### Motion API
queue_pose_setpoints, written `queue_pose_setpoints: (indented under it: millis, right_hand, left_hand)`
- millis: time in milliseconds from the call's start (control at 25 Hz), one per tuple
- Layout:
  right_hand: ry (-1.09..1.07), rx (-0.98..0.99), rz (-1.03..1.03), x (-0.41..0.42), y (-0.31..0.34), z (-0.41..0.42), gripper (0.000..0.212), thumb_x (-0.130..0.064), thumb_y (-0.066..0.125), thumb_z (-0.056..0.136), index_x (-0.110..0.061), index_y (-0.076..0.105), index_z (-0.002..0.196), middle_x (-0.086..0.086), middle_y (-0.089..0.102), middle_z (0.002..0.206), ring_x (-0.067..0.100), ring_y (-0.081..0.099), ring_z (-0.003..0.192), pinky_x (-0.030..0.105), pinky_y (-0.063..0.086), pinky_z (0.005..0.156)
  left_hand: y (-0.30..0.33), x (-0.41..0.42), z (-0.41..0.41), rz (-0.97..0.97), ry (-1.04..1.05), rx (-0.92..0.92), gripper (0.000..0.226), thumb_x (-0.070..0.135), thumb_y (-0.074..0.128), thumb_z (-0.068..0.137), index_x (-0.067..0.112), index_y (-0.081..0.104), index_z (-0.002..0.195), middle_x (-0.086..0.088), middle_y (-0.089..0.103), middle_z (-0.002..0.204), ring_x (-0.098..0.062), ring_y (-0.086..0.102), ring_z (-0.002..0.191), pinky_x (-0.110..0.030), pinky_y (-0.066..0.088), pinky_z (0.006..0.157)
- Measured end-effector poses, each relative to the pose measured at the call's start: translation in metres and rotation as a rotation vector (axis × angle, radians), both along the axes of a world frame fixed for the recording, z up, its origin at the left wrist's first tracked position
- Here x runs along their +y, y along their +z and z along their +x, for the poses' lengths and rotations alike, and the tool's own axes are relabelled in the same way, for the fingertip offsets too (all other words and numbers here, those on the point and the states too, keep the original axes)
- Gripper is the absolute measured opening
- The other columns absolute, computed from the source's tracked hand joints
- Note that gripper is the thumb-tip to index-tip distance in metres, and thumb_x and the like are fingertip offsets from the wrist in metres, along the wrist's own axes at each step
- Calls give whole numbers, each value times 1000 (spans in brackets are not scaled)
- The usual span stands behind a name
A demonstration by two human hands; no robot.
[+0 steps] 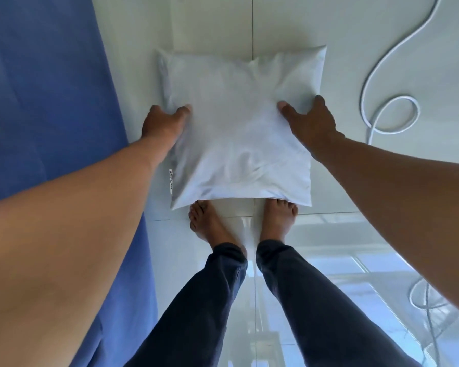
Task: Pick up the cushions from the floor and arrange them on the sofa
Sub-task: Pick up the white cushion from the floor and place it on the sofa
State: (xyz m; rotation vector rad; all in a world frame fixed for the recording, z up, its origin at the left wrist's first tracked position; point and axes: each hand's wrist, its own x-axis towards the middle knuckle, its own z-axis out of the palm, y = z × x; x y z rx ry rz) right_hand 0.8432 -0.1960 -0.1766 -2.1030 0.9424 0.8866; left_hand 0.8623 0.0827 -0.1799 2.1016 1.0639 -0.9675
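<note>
A white square cushion [236, 133] is straight in front of me, above the glossy tiled floor and my bare feet. My left hand [163, 123] grips its left edge, thumb on top and fingers hidden underneath. My right hand [312, 121] grips the right edge the same way. The cushion's near corners hang over my toes, and a small label shows on its left seam. The blue sofa [45, 107] fills the left side of the view.
A white cable [390, 112] loops across the floor at the right. Another grey cable [424, 303] lies at the lower right. My legs in dark trousers [297, 300] stand on the white tiles [276, 22], close beside the sofa.
</note>
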Motion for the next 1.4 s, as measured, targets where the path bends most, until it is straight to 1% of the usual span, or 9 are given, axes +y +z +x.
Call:
queue_pose_setpoints:
  millis: [160,280,440,520,680,840,960,1200,1400]
  right_hand:
    - [-393,108,193,-10,-9,10,96,-70,81,72,-12,53,143,-2,58,127,20,61,110,36,52,99]
    - [-471,74,269,-10,5,16,81,-64,87,69,-13,61,127,-2,69,101,7,71,73,22,59,66]
    - [-465,13,245,-12,60,21,78,-68,86,66,-15,66,120,0,73,115,21,72,102,37,61,95]
    - [-456,-31,262,-14,103,24,75,-67,86,66,-17,68,119,-1,73,116,21,71,103,35,61,92]
    - [-488,-103,330,-12,193,32,42,-56,85,77,-24,67,98,-9,71,100,10,69,88,21,55,68]
    - [-475,-171,344,-8,286,41,66,-60,90,67,-18,73,115,-3,76,115,19,73,106,35,62,91]
    - [-430,-217,394,-3,360,45,78,-64,89,63,-16,72,121,-2,76,118,21,73,107,39,61,97]
    - [-300,-344,467,35,504,50,63,-55,87,75,-15,72,120,-2,77,115,19,73,103,35,59,92]
    - [-189,-380,497,88,555,56,52,-51,85,79,-16,71,115,-2,77,112,18,73,102,33,58,90]
  left_hand:
    - [-13,-5,3,-237,350,37,61,55,74,87,15,66,133,-1,72,127,-22,70,111,-29,54,96]
    - [-5,-7,4,-339,427,8,48,46,81,76,17,76,114,-2,80,113,-23,76,104,-42,59,101]
    - [58,-19,4,-325,409,-100,14,33,72,96,21,70,103,-1,74,105,-20,71,93,-32,58,91]
    - [100,-21,3,-337,434,-136,15,30,70,98,21,68,110,2,71,98,-17,67,87,-29,56,86]
    - [190,-21,6,-367,456,-199,10,30,70,98,21,68,101,3,72,96,-18,67,90,-29,56,85]
    - [293,-12,6,-370,441,-270,11,35,69,97,26,71,103,-3,76,118,-22,72,108,-37,58,98]
    - [369,-3,2,-396,483,-310,10,36,71,97,26,72,96,-2,78,112,-22,74,104,-36,61,89]
    - [519,29,-27,-425,604,-469,11,35,71,97,24,72,96,-2,78,111,-18,72,91,-32,60,80]
    - [576,67,-55,-421,735,-584,14,34,72,96,23,76,103,-6,79,117,-26,76,104,-44,60,96]
